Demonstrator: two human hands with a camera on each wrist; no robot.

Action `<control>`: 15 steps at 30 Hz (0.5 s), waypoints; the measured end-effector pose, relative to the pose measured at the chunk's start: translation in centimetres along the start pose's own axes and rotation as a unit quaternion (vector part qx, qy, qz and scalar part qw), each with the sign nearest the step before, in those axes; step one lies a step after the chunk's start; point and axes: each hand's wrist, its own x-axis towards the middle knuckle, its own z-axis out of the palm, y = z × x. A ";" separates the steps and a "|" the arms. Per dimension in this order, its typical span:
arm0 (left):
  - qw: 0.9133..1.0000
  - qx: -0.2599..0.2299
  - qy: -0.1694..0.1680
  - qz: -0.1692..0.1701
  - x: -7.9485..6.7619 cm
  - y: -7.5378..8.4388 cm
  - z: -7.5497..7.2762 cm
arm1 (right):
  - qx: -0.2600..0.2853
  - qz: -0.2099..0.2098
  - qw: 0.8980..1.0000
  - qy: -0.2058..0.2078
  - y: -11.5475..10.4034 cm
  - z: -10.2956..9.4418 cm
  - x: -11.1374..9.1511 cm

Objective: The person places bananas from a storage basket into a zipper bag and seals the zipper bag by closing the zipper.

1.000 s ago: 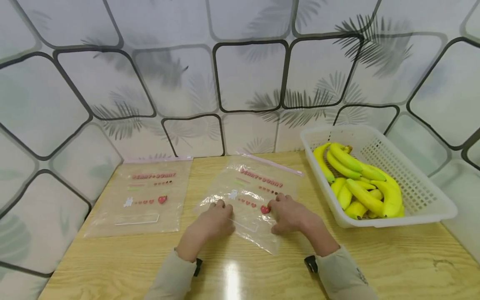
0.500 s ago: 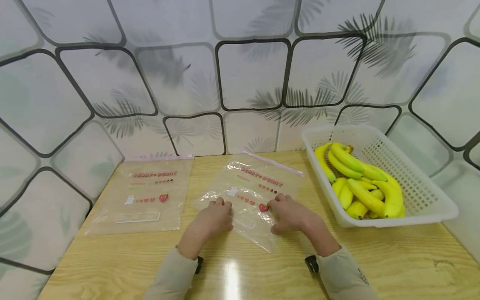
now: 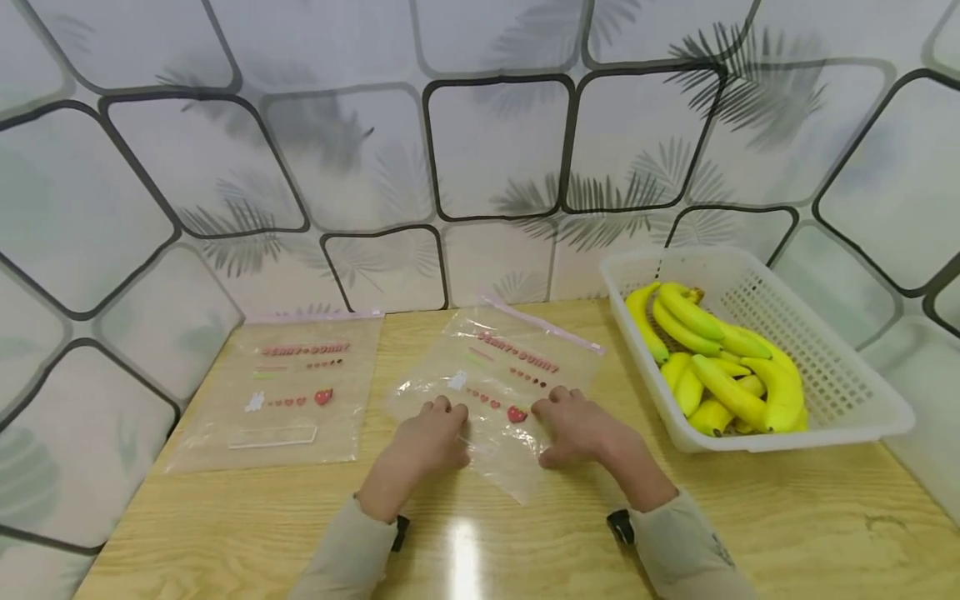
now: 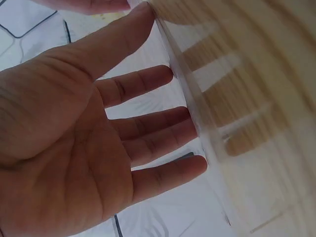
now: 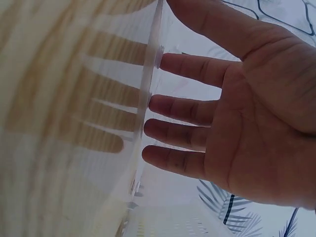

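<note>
A clear zip bag point(image 3: 491, 367) printed with red lettering, hearts and a strawberry lies slanted on the table, its pink zip strip at the far edge. On its left side rests the left hand point(image 3: 429, 433), fingertips down on the plastic. Straight, spread fingers point(image 4: 158, 133) touch the surface in the left wrist view, with nothing gripped. The right hand point(image 3: 573, 427) rests on the bag's right side beside the strawberry print. Its fingers point(image 5: 182, 108) are also extended, tips against the bag in the right wrist view. A second such bag point(image 3: 292, 379) lies flat to the left.
A white perforated plastic basket point(image 3: 847, 392) stands on the right of the table, with several yellow bananas point(image 3: 727, 392) heaped in its left part. Behind the wooden table point(image 3: 247, 533) rises a patterned wall covering point(image 3: 495, 150).
The bag under the hands has shifted slightly left and turned a little; its strawberry print now sits farther from the right hand. Both hands stay nearly in place.
</note>
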 end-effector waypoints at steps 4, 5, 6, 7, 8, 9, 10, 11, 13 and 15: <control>1.000 -0.009 0.001 -0.010 0.0 -0.7 -0.1 | -0.002 0.008 1.000 -0.009 -0.1 -0.1 0.0; 1.000 -0.012 0.001 -0.011 0.0 -0.8 -0.2 | -0.003 0.008 1.000 -0.009 -0.2 -0.1 -0.1; 1.000 -0.017 -0.001 -0.013 0.0 -0.9 -0.2 | -0.003 0.008 1.000 -0.009 -0.2 -0.2 0.0; 1.000 -0.021 -0.004 -0.014 0.0 -0.9 -0.2 | -0.002 0.008 1.000 -0.009 -0.3 -0.2 0.0; 1.000 -0.023 -0.006 -0.014 0.0 -1.0 -0.3 | -0.002 0.007 1.000 -0.008 -0.3 -0.2 0.0; 1.000 -0.024 -0.012 -0.015 -0.1 -1.0 -0.3 | 0.000 0.008 1.000 -0.008 -0.3 -0.3 0.0; 0.999 -0.027 -0.017 -0.016 -0.1 -0.9 -0.3 | 0.001 0.008 1.000 -0.008 -0.4 -0.3 0.0; 0.999 -0.027 -0.022 -0.017 -0.2 -0.9 -0.4 | 0.002 0.009 1.000 -0.008 -0.4 -0.3 0.0; 0.999 -0.022 -0.031 -0.018 -0.2 -0.8 -0.3 | 0.005 0.009 1.000 -0.008 -0.4 -0.4 0.1; 0.999 -0.014 -0.037 -0.017 -0.2 -0.7 -0.3 | 0.007 0.008 1.000 -0.006 -0.4 -0.4 0.1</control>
